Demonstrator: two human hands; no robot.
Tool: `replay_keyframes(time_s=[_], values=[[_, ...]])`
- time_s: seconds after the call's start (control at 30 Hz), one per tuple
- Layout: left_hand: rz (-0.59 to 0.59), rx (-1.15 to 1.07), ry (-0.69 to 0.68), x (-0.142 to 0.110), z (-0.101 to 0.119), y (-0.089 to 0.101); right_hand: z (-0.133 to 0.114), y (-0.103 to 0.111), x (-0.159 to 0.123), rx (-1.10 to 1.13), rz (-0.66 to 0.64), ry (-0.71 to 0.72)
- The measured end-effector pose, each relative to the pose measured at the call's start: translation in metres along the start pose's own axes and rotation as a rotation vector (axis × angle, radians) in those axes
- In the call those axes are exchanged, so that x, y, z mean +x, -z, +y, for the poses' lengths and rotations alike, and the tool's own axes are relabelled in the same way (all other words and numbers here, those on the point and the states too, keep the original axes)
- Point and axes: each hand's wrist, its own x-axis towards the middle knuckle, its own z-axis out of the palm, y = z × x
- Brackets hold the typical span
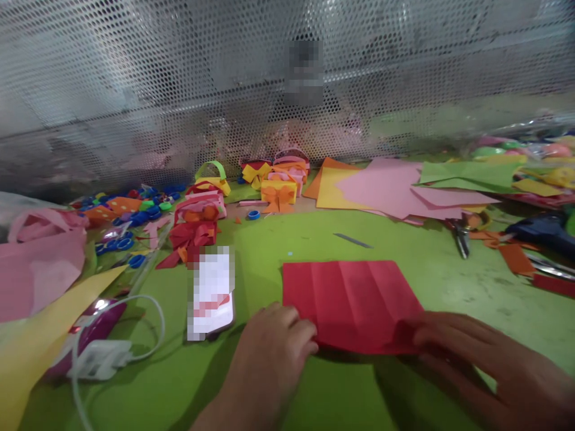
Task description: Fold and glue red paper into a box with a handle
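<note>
A red sheet of paper (350, 305) with several upright crease lines lies in front of me on the green table (265, 239). At its lower left corner my left hand (274, 335) is closed, its curled fingers gripping the edge. My right hand (467, 353) pinches the lower right corner between thumb and fingers, and the near edge looks slightly raised off the table. Fingertips of both hands are partly hidden. Left of the paper lies a phone (213, 293), its screen blurred out.
A white charger (101, 359) with a looping cable lies at left, near yellow paper (54, 335). Small paper baskets (197, 215) stand farther back. Stacked coloured sheets (381, 185) sit before the perforated metal screen (251, 78). Pliers (460, 239) and a dark-handled tool (539, 227) are at right.
</note>
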Motion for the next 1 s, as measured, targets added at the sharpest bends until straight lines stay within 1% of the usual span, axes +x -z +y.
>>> replay_keyframes(time_s=[0.1,0.2,0.27,0.37,0.5,0.63,0.7,0.83,0.93,1.0], values=[[0.122,0.043,-0.143,-0.007,0.002,-0.013,-0.001,-0.002,-0.013,-0.012,-0.055,0.091],[0.239,0.071,-0.232,-0.008,0.004,-0.024,-0.005,-0.004,-0.017,-0.036,-0.038,0.151],[0.298,0.088,-0.253,-0.008,0.005,-0.029,-0.01,-0.005,-0.014,-0.019,-0.032,0.158],[0.313,0.074,-0.248,-0.008,0.006,-0.033,-0.02,-0.006,-0.004,0.029,-0.054,0.16],[0.304,0.025,-0.201,-0.006,0.005,-0.033,-0.025,-0.008,0.009,-0.008,-0.029,0.091],[0.284,-0.003,-0.061,-0.004,0.008,-0.029,-0.021,-0.014,0.014,-0.049,-0.039,0.01],[0.276,-0.015,0.005,-0.003,0.011,-0.027,-0.022,-0.015,0.016,-0.044,-0.019,-0.02],[0.259,-0.075,0.117,-0.001,0.013,-0.025,-0.029,-0.013,0.02,-0.042,0.068,-0.033],[0.232,-0.136,0.15,0.002,0.013,-0.024,-0.032,-0.012,0.021,-0.026,0.084,-0.03],[0.202,-0.137,0.179,0.005,0.014,-0.021,-0.032,-0.014,0.02,-0.007,0.088,-0.046]])
